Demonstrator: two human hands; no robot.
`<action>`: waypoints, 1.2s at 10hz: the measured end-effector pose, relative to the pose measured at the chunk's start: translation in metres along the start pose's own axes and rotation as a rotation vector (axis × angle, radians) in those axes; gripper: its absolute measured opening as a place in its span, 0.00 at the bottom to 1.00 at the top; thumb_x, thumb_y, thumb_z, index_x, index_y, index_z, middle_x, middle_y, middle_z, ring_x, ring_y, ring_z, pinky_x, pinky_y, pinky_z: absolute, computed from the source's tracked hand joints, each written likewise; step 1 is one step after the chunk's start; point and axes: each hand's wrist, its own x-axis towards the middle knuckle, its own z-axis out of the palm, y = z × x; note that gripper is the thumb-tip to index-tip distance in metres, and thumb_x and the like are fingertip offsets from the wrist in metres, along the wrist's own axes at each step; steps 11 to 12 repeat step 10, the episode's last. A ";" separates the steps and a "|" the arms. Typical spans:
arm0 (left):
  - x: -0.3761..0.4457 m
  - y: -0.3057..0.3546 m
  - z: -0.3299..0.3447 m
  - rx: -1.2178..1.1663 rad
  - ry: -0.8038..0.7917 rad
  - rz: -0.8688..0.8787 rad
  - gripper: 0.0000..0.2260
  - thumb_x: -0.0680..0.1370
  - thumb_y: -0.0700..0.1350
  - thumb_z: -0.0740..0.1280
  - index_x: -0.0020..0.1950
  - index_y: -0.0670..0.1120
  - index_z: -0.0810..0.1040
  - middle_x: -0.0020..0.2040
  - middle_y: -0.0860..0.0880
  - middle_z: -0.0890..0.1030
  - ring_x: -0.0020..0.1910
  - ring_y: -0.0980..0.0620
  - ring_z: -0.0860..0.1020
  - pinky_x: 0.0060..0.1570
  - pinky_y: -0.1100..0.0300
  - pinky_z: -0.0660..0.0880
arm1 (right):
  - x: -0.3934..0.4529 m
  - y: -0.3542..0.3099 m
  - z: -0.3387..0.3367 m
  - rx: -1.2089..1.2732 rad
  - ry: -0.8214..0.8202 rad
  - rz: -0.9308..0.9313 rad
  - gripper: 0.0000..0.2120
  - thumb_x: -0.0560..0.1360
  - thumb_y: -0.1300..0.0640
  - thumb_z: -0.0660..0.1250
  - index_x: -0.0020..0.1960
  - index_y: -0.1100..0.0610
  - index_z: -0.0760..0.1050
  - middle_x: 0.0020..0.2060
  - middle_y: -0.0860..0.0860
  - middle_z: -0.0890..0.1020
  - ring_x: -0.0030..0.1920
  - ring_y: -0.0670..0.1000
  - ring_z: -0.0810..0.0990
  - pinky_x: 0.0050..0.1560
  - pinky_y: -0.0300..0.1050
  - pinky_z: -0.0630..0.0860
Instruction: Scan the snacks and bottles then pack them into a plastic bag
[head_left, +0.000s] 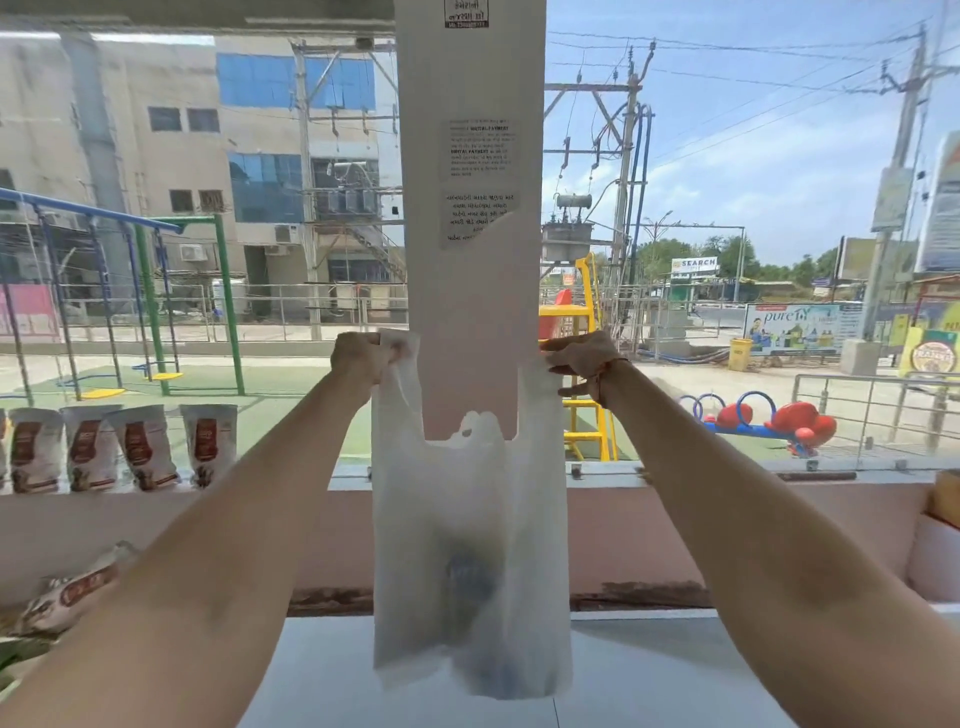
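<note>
Here, both arms reach forward and up at about the same height. Left hand (363, 358) is closed around one handle loop of the plastic bag (467, 545); right hand (584, 361) is pinched shut on the other loop. The handles are drawn apart, likely to spread the mouth and let the bag hang straight so its load settles to the bottom.

The bag hangs clear of the bench (649, 675), its bottom edge just above the pale surface. A dim bluish shape shows through the thin white film, low and central; probably something already packed, but too blurred to name. The mouth sags between the two handles, in front of the white pillar (470, 286) that carries printed notices.

Further out: a row of brown-and-white snack pouches (140, 447) stands along the window ledge to the left, well apart from the bag. One more packet (72, 592) lies tilted low at the left, beside the left forearm. No bottles are visible outside the bag.

Judgement: packing is under way or near its end.
</note>
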 end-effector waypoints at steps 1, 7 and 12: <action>-0.010 -0.023 0.016 -0.073 0.051 0.008 0.14 0.72 0.44 0.73 0.56 0.41 0.82 0.48 0.44 0.81 0.46 0.48 0.77 0.48 0.57 0.73 | 0.000 0.029 0.002 0.033 0.063 -0.075 0.14 0.73 0.71 0.65 0.55 0.60 0.82 0.46 0.53 0.81 0.49 0.50 0.78 0.54 0.51 0.78; -0.268 -0.170 -0.007 0.791 -1.032 -0.378 0.13 0.71 0.45 0.74 0.50 0.41 0.77 0.40 0.49 0.80 0.37 0.51 0.80 0.32 0.62 0.80 | -0.220 0.214 0.012 -0.416 -0.523 0.472 0.11 0.71 0.61 0.69 0.50 0.67 0.79 0.39 0.55 0.77 0.33 0.49 0.77 0.37 0.50 0.84; -0.292 -0.138 -0.024 1.073 -1.113 -0.417 0.23 0.70 0.59 0.72 0.52 0.41 0.78 0.51 0.45 0.80 0.42 0.50 0.78 0.45 0.60 0.76 | -0.278 0.204 0.023 -1.003 -0.809 0.581 0.21 0.74 0.56 0.67 0.66 0.58 0.73 0.58 0.54 0.79 0.57 0.55 0.79 0.55 0.53 0.78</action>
